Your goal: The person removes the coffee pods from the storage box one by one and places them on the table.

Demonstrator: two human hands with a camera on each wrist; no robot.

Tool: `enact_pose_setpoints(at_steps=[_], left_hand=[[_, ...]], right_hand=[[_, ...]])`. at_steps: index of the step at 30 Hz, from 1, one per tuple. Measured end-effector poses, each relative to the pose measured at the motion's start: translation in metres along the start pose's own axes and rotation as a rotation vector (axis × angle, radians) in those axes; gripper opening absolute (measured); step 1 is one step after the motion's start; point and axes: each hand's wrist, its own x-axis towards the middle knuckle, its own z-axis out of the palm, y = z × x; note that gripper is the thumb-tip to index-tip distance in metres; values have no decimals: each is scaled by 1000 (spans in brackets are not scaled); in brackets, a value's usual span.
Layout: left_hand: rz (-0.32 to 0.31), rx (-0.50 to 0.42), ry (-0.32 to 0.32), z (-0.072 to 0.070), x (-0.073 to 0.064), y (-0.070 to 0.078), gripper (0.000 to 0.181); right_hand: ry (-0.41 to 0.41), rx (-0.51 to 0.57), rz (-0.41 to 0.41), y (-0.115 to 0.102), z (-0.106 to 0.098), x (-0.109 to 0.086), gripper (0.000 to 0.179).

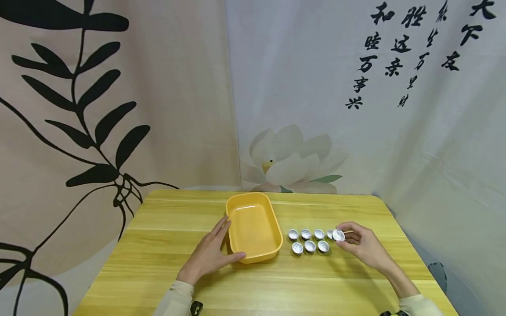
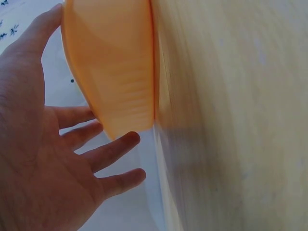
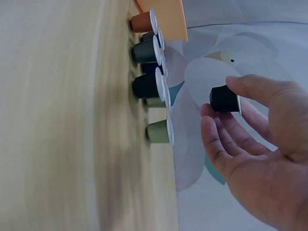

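My left hand [image 1: 210,253] rests against a yellow plastic tray [image 1: 254,228], thumb at its near rim and spread fingers along its left side. In the left wrist view, the fingers are mostly straight beside the tray's wall [image 2: 115,67]. A black coffee capsule [image 3: 224,99] with a silver foil lid is pinched between thumb and fingers of my right hand [image 1: 363,246], raised above the table. Left of that hand, several coffee capsules [image 1: 310,246] stand foil side up in two rows. The right wrist view shows brown [image 3: 142,22], dark grey [image 3: 144,51], black [image 3: 147,86] and green [image 3: 159,132] ones.
The wooden table [image 1: 276,289] carries the tray near its middle, with the capsules to the tray's right. Behind the table hangs a cloth backdrop [image 1: 189,109] with plant, lotus and writing prints. Its back edge [image 1: 336,194] lies close to the cloth.
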Motion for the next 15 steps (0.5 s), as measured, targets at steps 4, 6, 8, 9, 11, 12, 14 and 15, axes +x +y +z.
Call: enact_pose_setpoints(at_steps=[4, 6, 8, 9, 11, 12, 14, 15], left_hand=[[-33, 2, -31, 0, 2, -2, 130], [-33, 7, -31, 0, 3, -2, 129], [-33, 12, -31, 0, 3, -1, 128], [-32, 10, -28, 0, 3, -1, 128], [-29, 8, -24, 0, 2, 0, 127], [-29, 6, -23, 0, 2, 0, 127], [-29, 0, -24, 0, 2, 0, 127], [-31, -2, -25, 0, 2, 0, 127]], right_hand=[[-12, 26, 64, 5, -3, -2, 37], [-18, 33, 90, 9, -3, -3, 38], [-19, 34, 113, 12, -2, -3, 39], [-16, 34, 123, 14, -2, -4, 39], [-13, 12, 139, 17, -1, -4, 38], [-9, -3, 148, 18, 0, -4, 38], [-1, -34, 162, 20, 1, -4, 38], [2, -49, 167, 20, 1, -4, 38]])
